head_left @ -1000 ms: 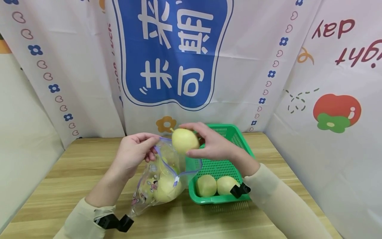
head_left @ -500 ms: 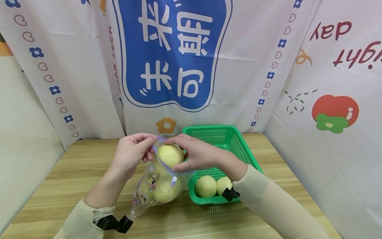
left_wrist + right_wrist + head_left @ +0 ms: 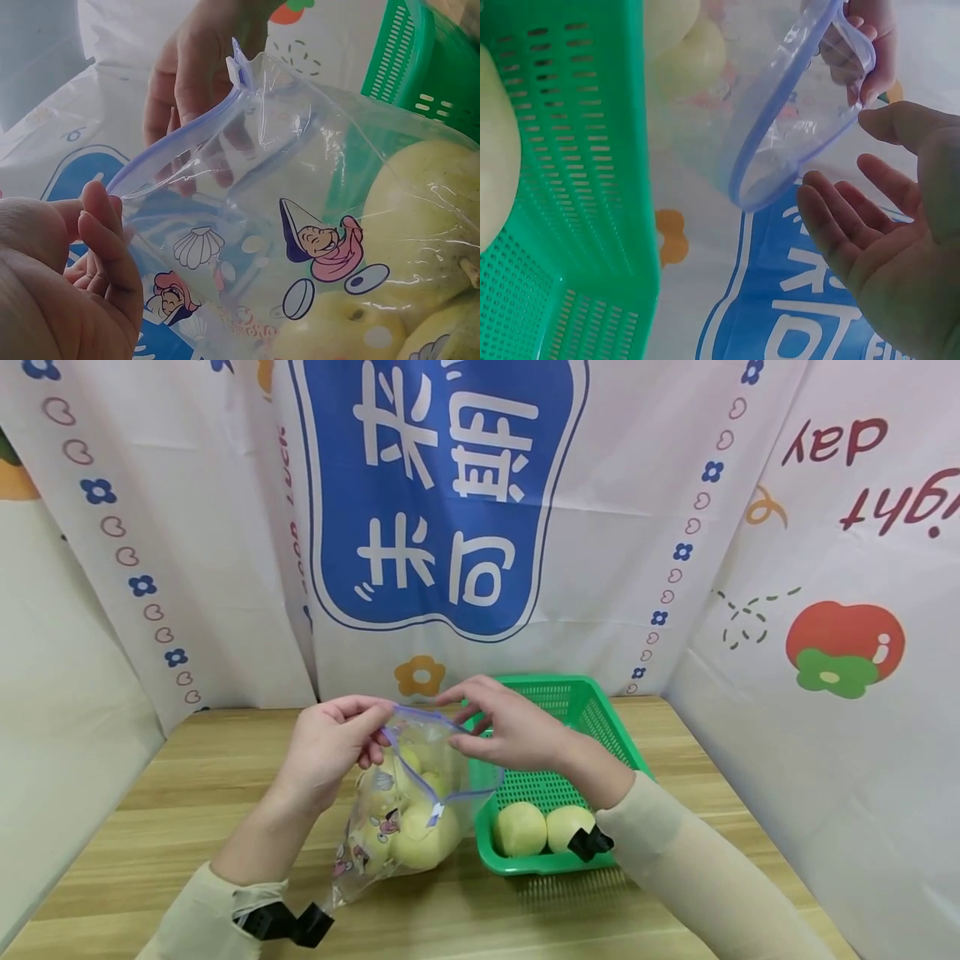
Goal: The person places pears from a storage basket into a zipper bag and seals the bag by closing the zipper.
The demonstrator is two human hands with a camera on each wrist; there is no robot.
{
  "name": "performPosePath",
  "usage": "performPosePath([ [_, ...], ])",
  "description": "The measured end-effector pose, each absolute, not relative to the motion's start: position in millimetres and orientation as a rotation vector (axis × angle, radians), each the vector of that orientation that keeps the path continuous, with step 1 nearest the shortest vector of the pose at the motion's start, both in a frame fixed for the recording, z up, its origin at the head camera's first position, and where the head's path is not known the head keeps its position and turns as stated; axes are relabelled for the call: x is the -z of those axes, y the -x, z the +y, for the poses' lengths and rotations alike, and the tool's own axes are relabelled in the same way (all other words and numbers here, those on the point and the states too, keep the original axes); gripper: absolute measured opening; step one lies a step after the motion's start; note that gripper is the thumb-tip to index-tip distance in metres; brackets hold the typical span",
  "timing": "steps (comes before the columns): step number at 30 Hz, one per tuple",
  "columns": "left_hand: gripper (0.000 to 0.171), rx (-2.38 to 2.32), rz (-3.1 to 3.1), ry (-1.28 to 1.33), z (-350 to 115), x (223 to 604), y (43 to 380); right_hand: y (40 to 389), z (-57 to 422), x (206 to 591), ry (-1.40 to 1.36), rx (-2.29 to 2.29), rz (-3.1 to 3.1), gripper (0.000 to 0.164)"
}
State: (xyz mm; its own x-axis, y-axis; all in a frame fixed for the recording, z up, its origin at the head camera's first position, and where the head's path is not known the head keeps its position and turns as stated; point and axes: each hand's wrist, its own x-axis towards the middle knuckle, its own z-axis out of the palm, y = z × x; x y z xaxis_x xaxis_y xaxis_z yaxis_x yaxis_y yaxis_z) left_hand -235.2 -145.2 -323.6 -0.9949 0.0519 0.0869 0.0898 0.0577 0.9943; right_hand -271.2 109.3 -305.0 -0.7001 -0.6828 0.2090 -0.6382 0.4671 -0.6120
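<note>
A clear zip bag (image 3: 378, 846) with purple edging and cartoon prints stands on the table with several yellow pears (image 3: 424, 838) inside. Its mouth gapes toward the right. My left hand (image 3: 330, 746) pinches the left end of the bag's rim between thumb and fingers. At the opposite side of the mouth, my right hand (image 3: 513, 724) is empty, fingers spread and relaxed, very close to the rim; I cannot tell whether it touches. In the right wrist view the right hand's palm (image 3: 900, 255) shows bare. Two pears (image 3: 521, 829) lie in the front of the green basket.
The green plastic basket (image 3: 525, 865) stands directly right of the bag, partly under my right forearm. A wooden table (image 3: 172, 810) lies beneath everything. Printed white cloth (image 3: 600, 527) hangs behind and at the right.
My right hand has carried a pear left into the bag and let it go. It has then drawn back up and right, out of the mouth. The left hand has kept its hold.
</note>
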Motion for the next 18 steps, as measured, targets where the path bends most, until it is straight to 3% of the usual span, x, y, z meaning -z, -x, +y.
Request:
performPosePath([
  [18,0.033,2.146,-2.26,0.18,-146.8,325.6,234.3,301.7,169.1,325.0,0.918,0.682,2.694,0.042],
])
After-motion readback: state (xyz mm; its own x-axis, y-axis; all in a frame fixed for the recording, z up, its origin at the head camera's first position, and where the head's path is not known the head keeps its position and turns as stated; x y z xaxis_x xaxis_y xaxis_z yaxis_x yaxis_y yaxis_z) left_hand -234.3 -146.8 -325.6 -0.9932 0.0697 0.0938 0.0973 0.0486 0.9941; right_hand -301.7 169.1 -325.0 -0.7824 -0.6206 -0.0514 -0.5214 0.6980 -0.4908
